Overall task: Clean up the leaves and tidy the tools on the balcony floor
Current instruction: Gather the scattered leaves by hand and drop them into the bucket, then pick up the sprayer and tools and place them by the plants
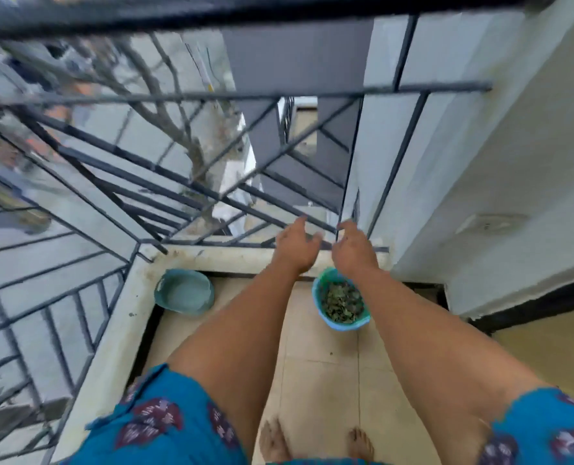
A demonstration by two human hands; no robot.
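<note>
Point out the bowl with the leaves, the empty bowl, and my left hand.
Bowl with leaves (341,325), head view, on its near blue rim.
Empty bowl (185,292), head view, on its inner bottom.
Left hand (295,245), head view, on the back of the hand.

Both hands reach forward near the railing (211,196), fingers loosely curled, holding nothing: left hand (295,246), right hand (354,250). On the balcony floor (319,364) below stand a leaf-filled tub (341,302) and an empty basin (185,292), well apart.
</note>
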